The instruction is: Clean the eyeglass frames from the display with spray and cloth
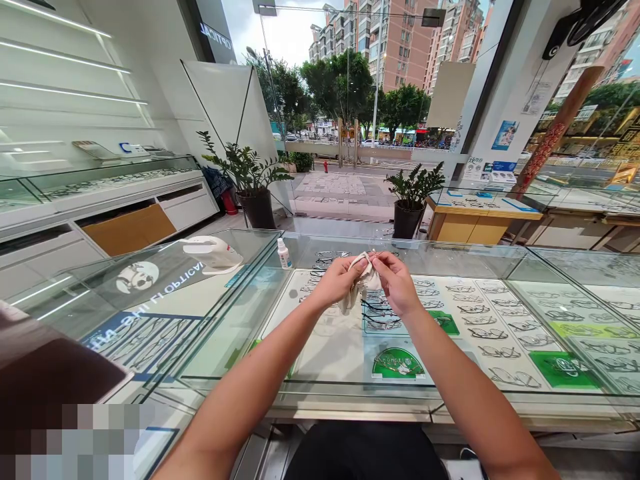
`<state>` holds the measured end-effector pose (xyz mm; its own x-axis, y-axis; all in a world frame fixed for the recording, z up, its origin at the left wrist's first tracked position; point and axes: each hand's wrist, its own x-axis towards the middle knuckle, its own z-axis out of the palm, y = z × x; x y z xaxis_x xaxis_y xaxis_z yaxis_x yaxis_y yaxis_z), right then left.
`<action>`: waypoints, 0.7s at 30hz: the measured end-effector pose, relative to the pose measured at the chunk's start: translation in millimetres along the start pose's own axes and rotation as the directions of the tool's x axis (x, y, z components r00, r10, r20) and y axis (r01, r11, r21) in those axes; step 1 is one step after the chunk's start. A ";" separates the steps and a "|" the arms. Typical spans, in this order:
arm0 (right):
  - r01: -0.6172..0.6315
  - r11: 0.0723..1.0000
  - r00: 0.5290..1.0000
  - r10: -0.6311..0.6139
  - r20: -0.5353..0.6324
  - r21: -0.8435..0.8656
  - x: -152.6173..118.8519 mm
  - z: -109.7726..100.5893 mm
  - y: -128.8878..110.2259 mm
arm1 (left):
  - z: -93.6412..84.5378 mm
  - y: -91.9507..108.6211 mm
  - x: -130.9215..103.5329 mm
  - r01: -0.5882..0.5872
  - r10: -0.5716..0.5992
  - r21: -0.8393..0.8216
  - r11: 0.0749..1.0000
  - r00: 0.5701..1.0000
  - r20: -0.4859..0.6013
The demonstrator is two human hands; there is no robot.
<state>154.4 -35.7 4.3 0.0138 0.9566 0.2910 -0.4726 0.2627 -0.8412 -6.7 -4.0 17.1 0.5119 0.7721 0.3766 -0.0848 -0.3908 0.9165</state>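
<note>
Above the glass display counter [325, 373], both my hands meet around a pale beige cloth [356, 293]. My left hand [339, 279] is closed on the cloth, which hangs down below its fingers. Close against it, my right hand [399, 283] is closed in a pinch at the cloth's right edge. Whatever small thing sits between the right fingertips is too small and covered to name. Under the glass lie rows of eyeglasses [487, 333]. A white spray bottle [284, 255] stands on the counter left of my hands.
A white device with a curved body [213, 255] rests on the left counter. In front of it lies a dark, blurred panel edge [60, 360]. Potted plants [257, 207] stand beyond the counter, before the glass shopfront. A wooden cabinet [480, 223] is at the right.
</note>
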 end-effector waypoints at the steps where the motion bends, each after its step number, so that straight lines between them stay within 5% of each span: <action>1: 0.006 1.000 1.000 -0.006 -0.012 0.012 0.1 0.5 -0.2 | -1.8 0.8 0.0 0.011 -0.011 0.000 1.000 1.000 0.017; 5: 0.005 0.999 1.000 -0.005 -0.007 0.049 1.3 0.2 -3.2 | -10.6 4.4 0.9 0.047 -0.047 -0.005 0.999 0.999 0.009; 9: 0.052 0.997 0.999 -0.052 -0.002 0.058 4.1 -5.1 -7.1 | -25.6 4.6 4.8 0.026 -0.026 -0.006 1.000 0.978 -0.208; 15: 0.076 0.995 0.997 -0.078 0.024 0.070 6.9 -11.1 -7.8 | -72.9 1.2 10.9 -0.031 0.085 0.100 0.995 0.799 -0.596; 21: 0.035 0.997 0.998 -0.037 0.043 0.062 7.0 -11.4 -7.2 | -121.3 8.0 3.2 0.104 0.272 0.472 0.875 0.702 -0.658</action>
<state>167.9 -29.4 7.2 -0.0065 0.9399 0.3414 -0.5256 0.2872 -0.8008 -109.4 56.2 42.0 -0.2264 0.7658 0.6019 0.3829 -0.4983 0.7779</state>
